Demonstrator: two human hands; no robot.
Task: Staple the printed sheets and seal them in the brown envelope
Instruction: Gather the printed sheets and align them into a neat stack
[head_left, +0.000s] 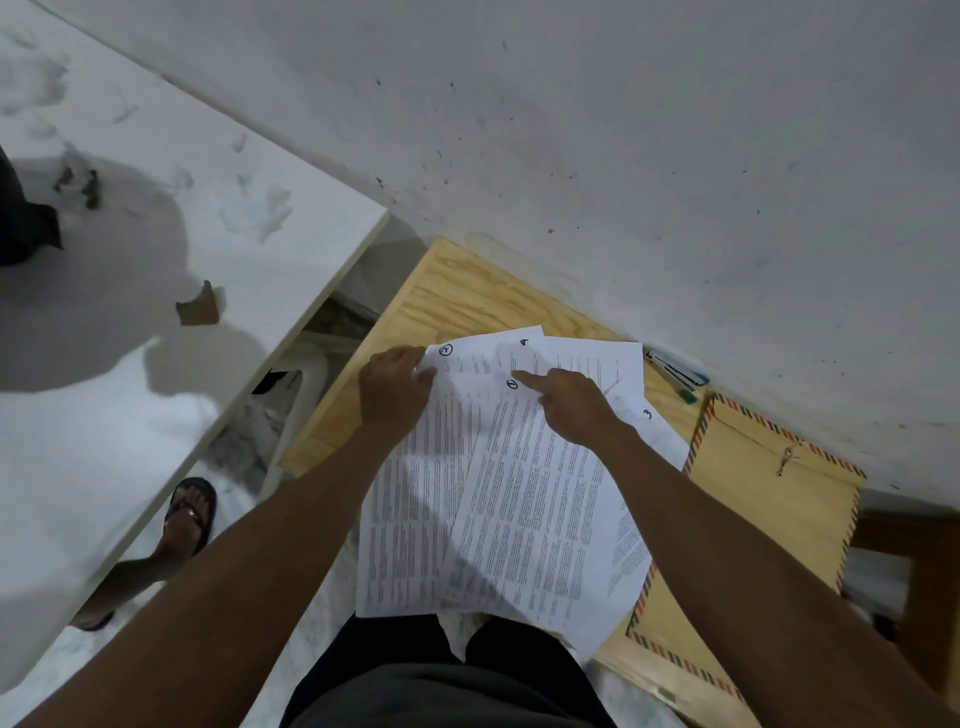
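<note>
Several white printed sheets (519, 483), covered in dense small type and marked near their top corners with handwritten numbers, lie fanned and overlapping on a pale plywood worktop (467, 291) that stands against a grey speckled wall (623, 130). The sheet marked with a circled 2 lies furthest left, the one marked with a circled 1 lies across the middle on top, a sheet marked 4 shows behind them, and one marked 3 peeks out at the right. The near edges of the sheets hang past the worktop's front edge, above the person's dark shorts (447, 675). The left hand (395, 389) rests on the upper left corner of the fan, its fingers curled loosely, thumb and fingertips touching the edge of the sheet marked 2; whether it pinches the paper or only presses on it cannot be told. The right hand (571, 402) lies on the sheets with its index finger stretched out and pressed down just beside the circled 1, the other fingers folded in, holding nothing. A brown paper envelope (769, 499) with a red and blue striped border and a metal clasp lies flat to the right, its left edge tucked under the sheets. Beyond it, against the wall, lie green-capped pens (680, 379). To the left stands a white table (156, 260), and a foot in a dark sandal (189, 514) rests on the floor beneath it.
</note>
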